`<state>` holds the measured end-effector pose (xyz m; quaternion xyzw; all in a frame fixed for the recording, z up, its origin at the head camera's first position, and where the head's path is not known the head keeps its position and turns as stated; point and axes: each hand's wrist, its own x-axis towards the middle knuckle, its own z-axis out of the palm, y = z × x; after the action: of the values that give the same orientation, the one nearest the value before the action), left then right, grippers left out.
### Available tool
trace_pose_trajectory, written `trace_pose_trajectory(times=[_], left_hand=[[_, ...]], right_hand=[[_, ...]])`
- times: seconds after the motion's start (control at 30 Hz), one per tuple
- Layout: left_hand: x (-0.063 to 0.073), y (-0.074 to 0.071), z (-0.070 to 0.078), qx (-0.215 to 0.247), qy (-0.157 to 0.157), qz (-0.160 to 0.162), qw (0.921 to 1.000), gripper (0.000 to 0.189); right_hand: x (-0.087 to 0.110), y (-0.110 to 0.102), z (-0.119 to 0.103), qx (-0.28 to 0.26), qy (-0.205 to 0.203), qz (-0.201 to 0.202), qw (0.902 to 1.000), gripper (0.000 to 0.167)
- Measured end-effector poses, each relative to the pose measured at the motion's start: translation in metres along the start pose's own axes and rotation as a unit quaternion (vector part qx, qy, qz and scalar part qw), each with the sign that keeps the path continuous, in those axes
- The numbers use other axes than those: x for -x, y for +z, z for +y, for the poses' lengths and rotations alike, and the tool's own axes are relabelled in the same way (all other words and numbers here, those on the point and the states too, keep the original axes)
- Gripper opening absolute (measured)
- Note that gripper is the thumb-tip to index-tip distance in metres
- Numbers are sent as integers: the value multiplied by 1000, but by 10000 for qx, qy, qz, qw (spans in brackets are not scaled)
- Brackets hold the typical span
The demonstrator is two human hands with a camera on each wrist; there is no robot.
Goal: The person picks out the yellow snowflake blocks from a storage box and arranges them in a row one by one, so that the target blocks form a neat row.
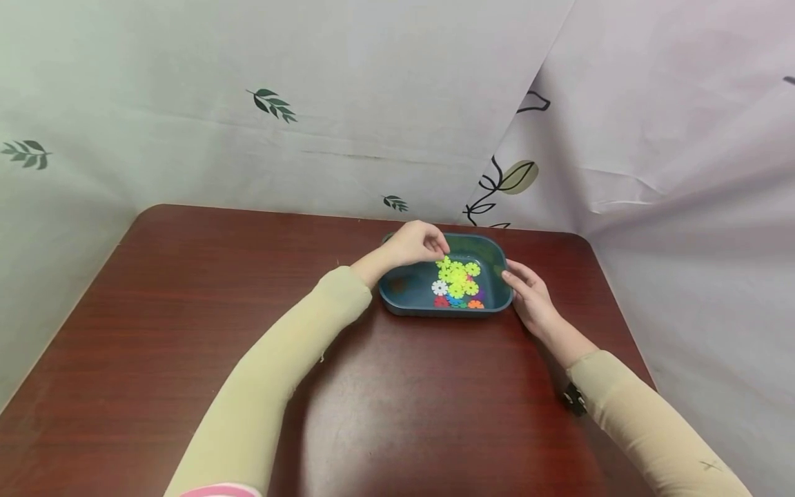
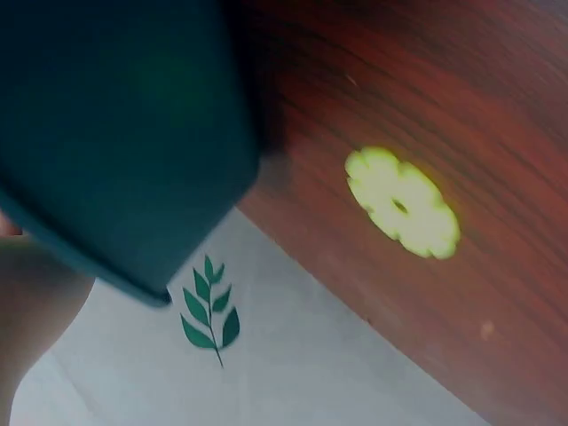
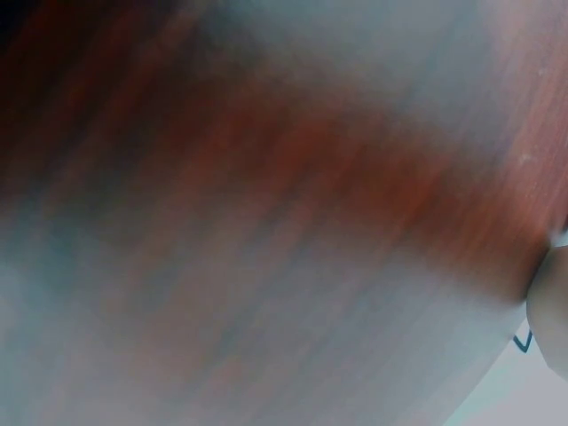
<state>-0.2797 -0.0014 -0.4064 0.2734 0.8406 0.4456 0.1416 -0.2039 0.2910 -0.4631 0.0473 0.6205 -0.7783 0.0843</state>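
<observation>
A dark blue-green plastic basin (image 1: 413, 310) stands near the back edge of the table. Inside lies a heap of flower-shaped plastic discs (image 1: 457, 276), mostly yellow, with white, red, blue and orange ones. My left hand (image 1: 417, 243) reaches over the basin's back left, its bent fingertips pinching a yellow disc (image 1: 444, 262) at the heap's far edge. At the basin's right end my right hand (image 1: 529, 293) grips the wall, thumb at the rim and fingers outside. The left wrist view shows another yellow disc (image 2: 404, 202) lying on the table outside the basin.
The reddish-brown wooden table (image 1: 186, 331) meets a pale cloth backdrop (image 1: 348, 138) with leaf prints at the back and right. A small dark object (image 1: 574, 399) is beside the right sleeve. Most of the right wrist view is blurred.
</observation>
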Motion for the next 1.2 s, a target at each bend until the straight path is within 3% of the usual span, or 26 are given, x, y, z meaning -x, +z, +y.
trace_pose_trajectory(times=[0.43, 0.73, 0.97, 1.2], left_hand=[[-11, 37, 6, -304, -84, -497, 9983, 12], [-12, 56, 1, -366, -162, -154, 9991, 12], [-15, 61, 2, -271, -288, 219, 9990, 16], [-18, 63, 2, -396, -474, 227, 9978, 17]], right_hand=[[2, -2, -1, 60, -75, -128, 9999, 22], [4, -3, 1, 83, -77, -88, 9999, 21], [3, -4, -1, 142, -86, -37, 9999, 21], [3, -4, -1, 165, -92, -52, 9998, 23]])
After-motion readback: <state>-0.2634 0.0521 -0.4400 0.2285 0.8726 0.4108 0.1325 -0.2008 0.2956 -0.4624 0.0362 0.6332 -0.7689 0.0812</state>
